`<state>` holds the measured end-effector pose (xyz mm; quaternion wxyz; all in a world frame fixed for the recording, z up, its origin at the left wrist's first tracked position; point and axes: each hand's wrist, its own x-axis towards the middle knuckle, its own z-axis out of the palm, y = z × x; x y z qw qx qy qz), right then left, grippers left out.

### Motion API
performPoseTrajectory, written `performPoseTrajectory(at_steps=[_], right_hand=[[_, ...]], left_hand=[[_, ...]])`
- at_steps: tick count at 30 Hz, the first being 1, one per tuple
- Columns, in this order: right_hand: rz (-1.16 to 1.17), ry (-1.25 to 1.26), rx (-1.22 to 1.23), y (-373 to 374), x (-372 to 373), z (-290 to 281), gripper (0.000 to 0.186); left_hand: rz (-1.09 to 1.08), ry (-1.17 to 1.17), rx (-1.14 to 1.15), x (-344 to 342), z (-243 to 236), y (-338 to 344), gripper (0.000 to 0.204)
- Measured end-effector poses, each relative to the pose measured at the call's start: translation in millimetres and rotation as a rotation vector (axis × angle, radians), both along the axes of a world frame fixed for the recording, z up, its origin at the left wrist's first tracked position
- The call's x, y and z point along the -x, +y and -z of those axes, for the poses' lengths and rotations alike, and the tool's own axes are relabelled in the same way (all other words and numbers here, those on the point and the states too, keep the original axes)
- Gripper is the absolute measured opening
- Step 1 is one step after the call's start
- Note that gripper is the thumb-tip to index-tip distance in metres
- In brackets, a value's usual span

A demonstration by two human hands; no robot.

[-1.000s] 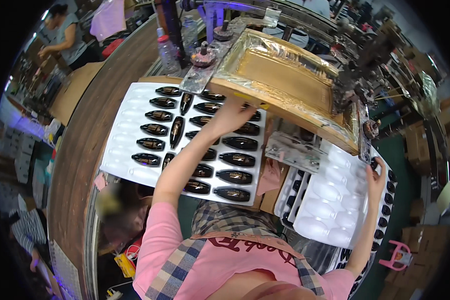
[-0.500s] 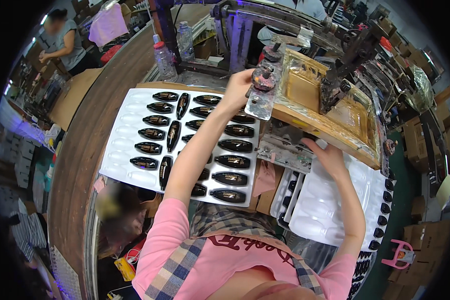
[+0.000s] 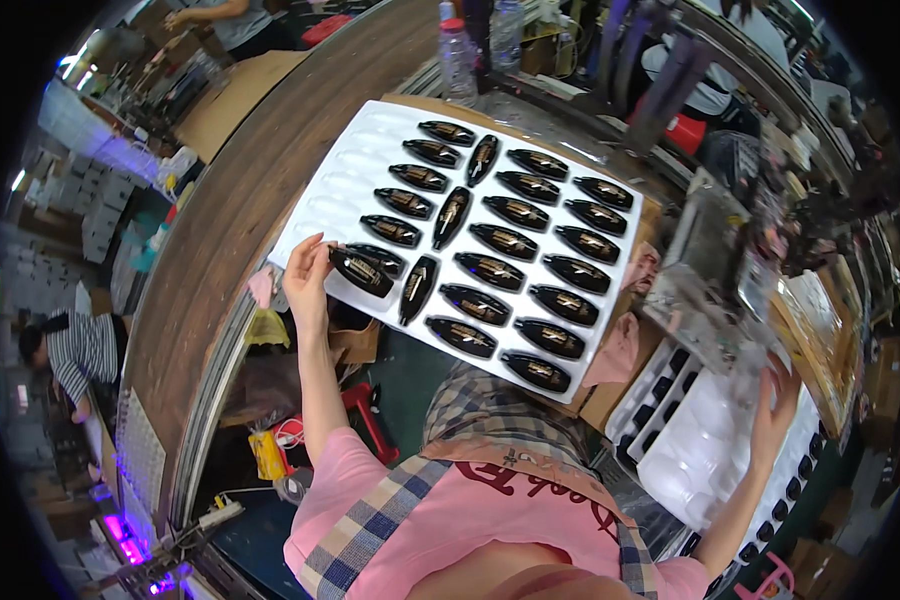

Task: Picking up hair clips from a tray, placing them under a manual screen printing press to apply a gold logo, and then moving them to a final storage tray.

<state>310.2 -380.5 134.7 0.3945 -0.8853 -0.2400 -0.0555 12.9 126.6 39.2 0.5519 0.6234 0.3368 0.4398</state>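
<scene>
**Brown bench (image 3: pixel 232 170) in a crowded workshop, one black container (image 3: pixel 361 273) in the fingers**

Stacked cartons, machinery and other people surround the bench, and a clear bottle with a red cap (image 3: pixel 457 62) stands beyond the white tray (image 3: pixel 320 205) that lies partly across it. Glossy black bottles (image 3: pixel 540 371) with gold print lie in slanting columns on that tray (three of them set more steeply, in a line between the columns). The left hand (image 3: pixel 308 275) is closed at the fingertips on one end of the black container, which sits at the tray's near left corner, overlapping another in view; whether the two touch, I cannot tell. The right hand (image 3: pixel 776 405) is raised beside a wood-edged frame (image 3: pixel 815 350), above a second white tray (image 3: pixel 685 465); its fingers are blurred, so I cannot tell how open its grip is or whether it holds anything.
</scene>
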Motion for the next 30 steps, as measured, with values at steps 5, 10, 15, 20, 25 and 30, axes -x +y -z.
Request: performPoseTrajectory(at_steps=[5, 10, 15, 20, 25, 30], right_hand=[[0.062, 0.011, -0.104, -19, 15, -5, 0.044], [0.120, -0.012, -0.090, -47, 27, -9, 0.040], [0.227, -0.042, -0.126, -86, 34, -10, 0.038], [0.424, -0.232, -0.090, -142, 37, -20, 0.037], [0.875, -0.236, 0.352, -265, 51, 20, 0.058], [0.970, 0.119, 0.396, -322, 91, 49, 0.074]], left_hand=[[-0.058, 0.010, 0.095, 24, 36, -4, 0.021], [-0.175, 0.392, -0.195, 25, 59, 6, 0.016], [-0.227, 0.547, -0.468, 29, 55, 7, 0.019], [-0.317, 0.410, -0.585, 0, 28, 3, 0.019], [0.068, 0.175, -0.432, -90, -13, -61, 0.018], [0.514, 0.054, -0.598, -175, -56, -134, 0.015]])
